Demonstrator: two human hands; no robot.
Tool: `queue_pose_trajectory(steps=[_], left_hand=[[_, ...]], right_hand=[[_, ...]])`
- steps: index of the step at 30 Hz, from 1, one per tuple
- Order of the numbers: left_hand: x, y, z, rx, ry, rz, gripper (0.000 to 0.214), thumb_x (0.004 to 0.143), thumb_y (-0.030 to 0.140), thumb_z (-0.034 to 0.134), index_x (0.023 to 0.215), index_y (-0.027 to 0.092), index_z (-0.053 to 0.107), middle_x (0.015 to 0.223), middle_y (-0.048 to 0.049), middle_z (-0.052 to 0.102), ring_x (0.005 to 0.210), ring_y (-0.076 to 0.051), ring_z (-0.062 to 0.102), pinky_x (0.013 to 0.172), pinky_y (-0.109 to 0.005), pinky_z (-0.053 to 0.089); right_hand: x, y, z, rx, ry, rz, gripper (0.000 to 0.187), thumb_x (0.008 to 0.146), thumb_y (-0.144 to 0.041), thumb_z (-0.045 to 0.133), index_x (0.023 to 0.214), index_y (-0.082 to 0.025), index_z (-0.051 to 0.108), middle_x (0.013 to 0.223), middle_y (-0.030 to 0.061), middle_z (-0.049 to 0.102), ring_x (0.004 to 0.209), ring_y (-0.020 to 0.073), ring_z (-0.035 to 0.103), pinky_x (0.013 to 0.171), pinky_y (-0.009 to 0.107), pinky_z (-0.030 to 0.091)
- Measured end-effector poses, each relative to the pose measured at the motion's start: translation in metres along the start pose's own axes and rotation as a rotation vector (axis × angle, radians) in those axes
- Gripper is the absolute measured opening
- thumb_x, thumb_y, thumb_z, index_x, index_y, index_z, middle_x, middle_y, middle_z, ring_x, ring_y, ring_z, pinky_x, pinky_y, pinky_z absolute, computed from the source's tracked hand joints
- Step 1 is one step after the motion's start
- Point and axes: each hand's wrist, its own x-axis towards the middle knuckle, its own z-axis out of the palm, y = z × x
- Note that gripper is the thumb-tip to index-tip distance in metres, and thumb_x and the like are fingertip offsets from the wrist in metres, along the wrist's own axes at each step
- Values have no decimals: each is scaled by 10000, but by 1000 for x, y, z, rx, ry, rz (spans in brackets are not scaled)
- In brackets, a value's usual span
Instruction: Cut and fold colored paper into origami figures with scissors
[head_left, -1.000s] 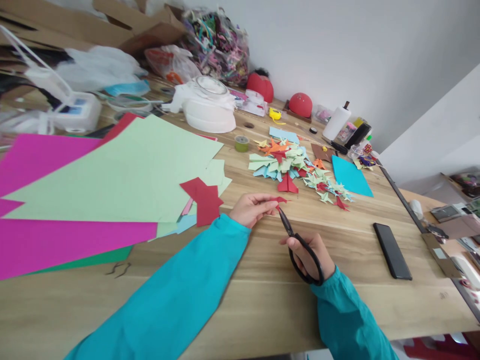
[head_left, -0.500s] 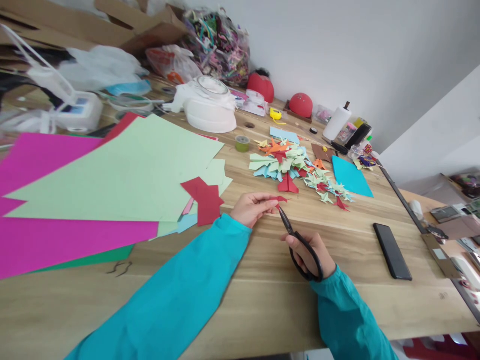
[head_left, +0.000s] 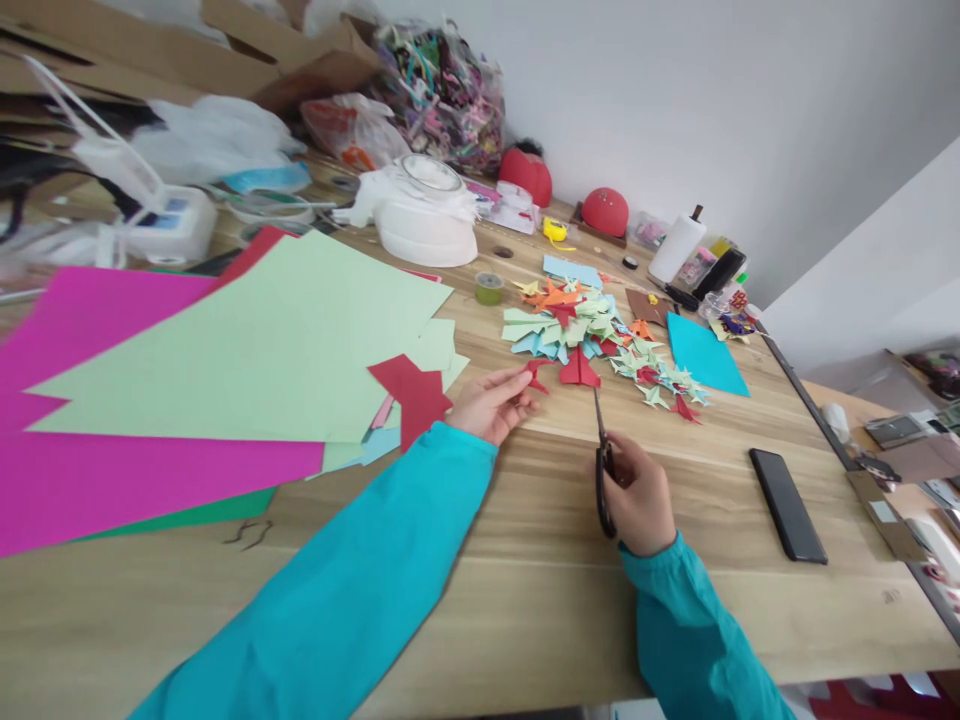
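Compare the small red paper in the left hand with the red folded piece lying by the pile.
The small red paper is pinched by the left hand; the red folded piece lies free on the table. The small red paper looks smaller than the red folded piece. Both are the same red.

A small red folded paper shape (head_left: 537,373) (pointed, star-like) is pinched just above the wooden desk (head_left: 525,570). Near it, black-handled metal scissors (head_left: 600,425) point away, blades together.
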Motion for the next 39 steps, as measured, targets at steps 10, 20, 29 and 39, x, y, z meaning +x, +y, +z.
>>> queue_pose_trajectory(steps=[10, 20, 29, 39], left_hand=[[-1, -2, 0, -26, -42, -79, 187, 612, -2, 681, 766, 100, 712, 529, -9, 601, 491, -80, 553, 531, -229, 564], [-7, -5, 6, 8, -62, -83, 157, 620, 1, 694, 731, 112, 711, 547, -8, 628, 482, -80, 564, 535, -229, 569], [-19, -15, 12, 91, -153, -167, 158, 579, 70, 780, 717, 96, 708, 562, -18, 648, 462, -76, 563, 556, -232, 562], [-21, -14, 15, 105, -166, -185, 154, 589, 79, 782, 726, 94, 713, 609, -29, 669, 469, -71, 574, 536, -200, 544]], right_hand=[[13, 11, -10, -1091, 61, 3, 276, 835, -148, 545, 1105, -155, 603, 942, 122, 677, 870, 230, 645, 692, 278, 439], [21, 20, -14, -635, 185, -291, 329, 841, -150, 512, 1161, -173, 585, 921, 100, 708, 922, 236, 638, 842, 387, 462], [14, 19, 18, 389, -210, -239, 522, 800, -295, 645, 1283, -212, 465, 882, 53, 735, 880, 204, 692, 807, 359, 545], [10, 13, 21, 430, -285, -238, 535, 784, -336, 681, 1274, -232, 492, 856, 41, 738, 872, 205, 700, 842, 386, 541]])
